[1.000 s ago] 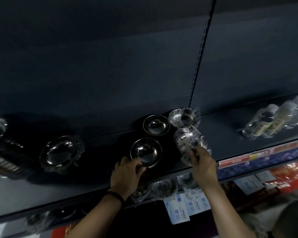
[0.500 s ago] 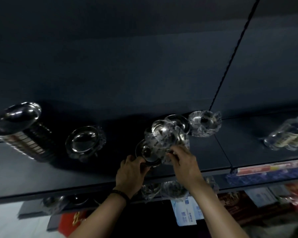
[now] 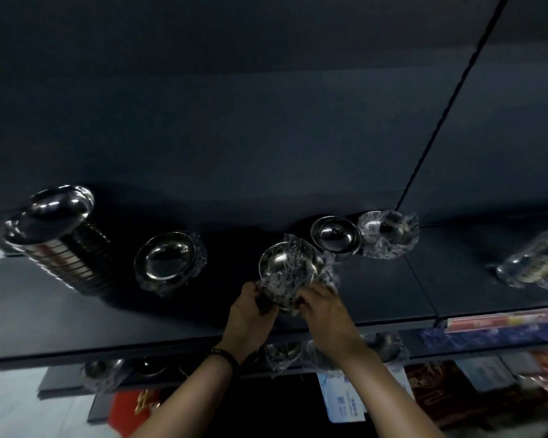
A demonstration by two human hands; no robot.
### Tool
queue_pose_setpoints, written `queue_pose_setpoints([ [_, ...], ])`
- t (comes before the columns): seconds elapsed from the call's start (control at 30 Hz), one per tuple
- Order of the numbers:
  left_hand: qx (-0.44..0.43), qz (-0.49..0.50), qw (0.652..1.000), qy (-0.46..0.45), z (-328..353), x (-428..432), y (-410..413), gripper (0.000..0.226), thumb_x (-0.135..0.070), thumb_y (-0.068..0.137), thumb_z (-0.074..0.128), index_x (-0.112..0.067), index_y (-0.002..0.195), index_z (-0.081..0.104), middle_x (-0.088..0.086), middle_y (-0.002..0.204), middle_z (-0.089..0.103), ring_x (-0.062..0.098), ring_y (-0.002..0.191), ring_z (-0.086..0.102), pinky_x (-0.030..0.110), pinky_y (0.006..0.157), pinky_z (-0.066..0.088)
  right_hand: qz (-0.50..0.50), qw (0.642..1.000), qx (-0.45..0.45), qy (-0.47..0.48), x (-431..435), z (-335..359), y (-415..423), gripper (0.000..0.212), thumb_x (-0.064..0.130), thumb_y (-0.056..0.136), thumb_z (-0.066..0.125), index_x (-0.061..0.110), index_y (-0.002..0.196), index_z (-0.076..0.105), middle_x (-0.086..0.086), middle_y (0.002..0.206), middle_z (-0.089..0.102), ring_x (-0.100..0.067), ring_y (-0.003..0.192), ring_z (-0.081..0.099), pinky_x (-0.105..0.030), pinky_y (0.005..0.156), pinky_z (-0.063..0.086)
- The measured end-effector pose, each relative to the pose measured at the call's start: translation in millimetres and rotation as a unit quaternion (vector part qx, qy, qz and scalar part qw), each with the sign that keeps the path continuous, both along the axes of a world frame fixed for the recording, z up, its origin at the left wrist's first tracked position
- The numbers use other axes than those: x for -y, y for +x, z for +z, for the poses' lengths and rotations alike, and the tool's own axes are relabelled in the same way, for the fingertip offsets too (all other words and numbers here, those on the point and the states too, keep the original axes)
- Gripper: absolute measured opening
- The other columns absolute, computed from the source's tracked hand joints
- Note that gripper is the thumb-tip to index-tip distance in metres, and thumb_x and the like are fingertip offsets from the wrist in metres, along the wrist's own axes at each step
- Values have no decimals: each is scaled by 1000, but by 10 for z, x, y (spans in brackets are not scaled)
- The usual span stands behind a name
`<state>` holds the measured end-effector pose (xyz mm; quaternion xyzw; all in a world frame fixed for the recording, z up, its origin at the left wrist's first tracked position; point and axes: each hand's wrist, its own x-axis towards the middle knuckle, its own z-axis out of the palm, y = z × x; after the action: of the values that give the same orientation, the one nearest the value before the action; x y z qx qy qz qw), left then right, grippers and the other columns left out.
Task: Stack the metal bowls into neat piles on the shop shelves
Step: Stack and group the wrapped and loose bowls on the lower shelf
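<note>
Hands meet at the shelf front edge: left hand and right hand both clasp the wrapped bowl, rim up, directly beyond the knuckles, equally near either.

From my headcam I see both my forearms bare to the bottom of the frame, with no sleeves showing. My bare left hand has a dark, narrow beaded band snug around its wrist. My bare right hand wears nothing: no ring, watch or glove.
</note>
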<state>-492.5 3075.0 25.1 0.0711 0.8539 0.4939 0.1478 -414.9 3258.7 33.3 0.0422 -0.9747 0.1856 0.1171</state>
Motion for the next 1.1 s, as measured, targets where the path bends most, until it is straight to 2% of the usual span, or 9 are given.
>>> queue_pose_setpoints([
  [0.13, -26, -2, 1000, 0, 12, -36, 23, 41, -28, 88, 79, -29, 122, 56, -11, 115, 71, 11, 109, 70, 28, 89, 57, -65, 980, 26, -185, 32, 221, 46, 44, 5, 98, 62, 44, 85, 49, 20, 93, 52, -5, 88, 55, -17, 75, 42],
  [0.27, -78, -46, 991, -103, 64, -55, 84, 64, -37, 89, 77, -33, 147, 50, 3, 129, 64, 24, 118, 65, 30, 92, 51, -127, 941, 10, -313, -84, 406, 138, 26, 21, 105, 63, 32, 83, 54, 14, 79, 61, -3, 75, 60, -18, 65, 43],
  [0.33, -92, -74, 983, -140, 73, -75, 102, 54, -44, 92, 73, -39, 142, 55, 4, 127, 61, 26, 115, 67, 34, 93, 55, -150, 927, 2, -343, -199, 458, 204, 27, 22, 106, 61, 29, 81, 52, 15, 76, 61, -3, 69, 57, -17, 63, 42],
  [0.43, -103, -98, 976, -162, 40, -107, 102, 32, -55, 92, 67, -43, 122, 67, 1, 117, 66, 23, 111, 68, 34, 94, 57, -194, 925, -6, -326, -418, 432, 328, 21, 25, 105, 60, 28, 85, 57, 12, 78, 62, -4, 72, 60, -16, 64, 44],
  [0.57, -104, -86, 973, -187, 37, -105, 107, 27, -62, 93, 62, -43, 112, 66, -3, 108, 62, 21, 99, 69, 37, 87, 58, -249, 939, -34, -235, -695, 194, 535, 12, 15, 102, 64, 23, 110, 68, 6, 95, 66, 0, 81, 63, -5, 68, 41],
  [0.7, -111, -62, 974, -190, -16, -58, 95, 28, -64, 90, 63, -45, 110, 64, -5, 105, 60, 20, 97, 69, 40, 87, 60, -282, 944, -25, -167, -919, -92, 704, 15, 8, 99, 66, 14, 112, 70, -6, 101, 68, -23, 87, 66, -28, 74, 48],
  [0.9, -128, -39, 972, -191, -136, -61, 85, 35, -73, 84, 60, -47, 108, 60, -4, 100, 63, 19, 99, 66, 39, 84, 60, -288, 956, -31, -39, -1047, -258, 703, 18, -6, 83, 77, 9, 91, 71, -12, 94, 66, -41, 94, 63, -48, 82, 57],
  [1.03, -120, -28, 973, -197, -164, -85, 82, 39, -75, 83, 56, -48, 110, 58, -5, 102, 62, 22, 104, 64, 40, 86, 60, -293, 954, 0, -71, -1065, -250, 620, 16, 1, 92, 70, 14, 101, 70, -14, 116, 62, -38, 112, 58, -38, 95, 51],
  [1.1, -107, -26, 974, -197, -161, -104, 75, 43, -78, 80, 51, -48, 111, 56, -4, 104, 62, 24, 107, 63, 42, 87, 60, -310, 948, 0, -74, -993, -186, 622, 25, 10, 93, 72, 15, 118, 69, -16, 129, 59, -39, 118, 59, -40, 90, 55],
])
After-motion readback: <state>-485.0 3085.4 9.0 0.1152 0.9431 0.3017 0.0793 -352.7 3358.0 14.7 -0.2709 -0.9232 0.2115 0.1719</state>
